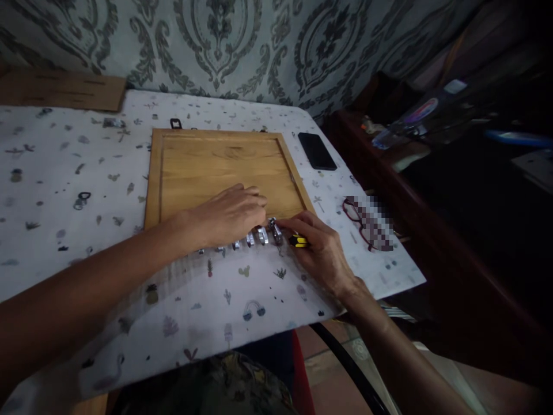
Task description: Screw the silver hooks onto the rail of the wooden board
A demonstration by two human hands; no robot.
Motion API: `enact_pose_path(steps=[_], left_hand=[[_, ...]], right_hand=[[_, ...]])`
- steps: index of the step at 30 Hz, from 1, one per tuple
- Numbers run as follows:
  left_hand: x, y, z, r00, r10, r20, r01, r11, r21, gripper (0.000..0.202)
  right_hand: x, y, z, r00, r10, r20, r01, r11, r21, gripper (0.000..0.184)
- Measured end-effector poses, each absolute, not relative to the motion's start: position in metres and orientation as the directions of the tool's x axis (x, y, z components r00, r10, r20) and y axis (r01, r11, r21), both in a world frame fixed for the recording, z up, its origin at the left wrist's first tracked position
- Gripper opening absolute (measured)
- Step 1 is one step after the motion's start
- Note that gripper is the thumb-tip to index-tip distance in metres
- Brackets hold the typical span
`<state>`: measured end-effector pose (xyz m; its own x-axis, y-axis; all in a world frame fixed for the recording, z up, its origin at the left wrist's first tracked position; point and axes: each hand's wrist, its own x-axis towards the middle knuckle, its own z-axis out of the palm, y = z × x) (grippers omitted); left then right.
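Note:
A framed wooden board (pixel 224 164) lies on the patterned tablecloth in front of me. My left hand (pixel 231 214) rests over its near edge with the fingers curled; what they pinch, if anything, is hidden. My right hand (pixel 322 245) is closed at the board's near right corner. From it sticks the short yellow-and-black handle of a tool (pixel 299 241), whose kind I cannot make out. Between the hands sits a shiny metal piece (pixel 276 231), close to my right fingertips. Several silver band-like metal pieces (pixel 262 235) line the board's near edge, partly behind my left hand.
A black phone (pixel 317 151) and red-framed glasses (pixel 360 222) lie right of the board. Flat cardboard (pixel 64 91) is at the back left. A small black buckle-like piece (pixel 175 123) touches the far edge. A plastic bottle (pixel 419 118) is beyond the table's right edge (pixel 380 210).

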<state>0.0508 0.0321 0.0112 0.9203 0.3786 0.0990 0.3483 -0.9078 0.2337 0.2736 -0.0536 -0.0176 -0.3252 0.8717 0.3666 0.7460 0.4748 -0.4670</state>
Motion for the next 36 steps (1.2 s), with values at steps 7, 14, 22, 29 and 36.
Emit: enact_pose_path(steps=[7,14,22,29,36], left_hand=[[0.05,0.033,0.009,0.923,0.368,0.113,0.336,-0.914,0.228,0.022],[0.049,0.033,0.01,0.924,0.367,0.109,0.337,-0.915,0.224,0.023],[0.049,0.033,0.01,0.926,0.365,0.1,0.336,-0.914,0.226,0.023],[0.048,0.032,0.005,0.914,0.374,0.156,0.331,-0.911,0.245,0.028],[0.047,0.027,0.006,0.899,0.416,0.137,0.37,-0.889,0.27,0.03]], right_hand=[[0.274,-0.052,-0.021,-0.351,0.858,0.375,0.73,0.501,-0.464,0.049],[0.273,-0.053,-0.021,-0.309,0.87,0.385,0.733,0.476,-0.486,0.042],[0.277,-0.052,-0.02,-0.239,0.852,0.465,0.728,0.474,-0.495,0.032],[0.27,-0.058,-0.006,-0.092,0.87,0.484,0.741,0.385,-0.551,0.019],[0.263,-0.066,0.012,0.266,0.844,0.465,0.54,0.269,-0.797,0.022]])
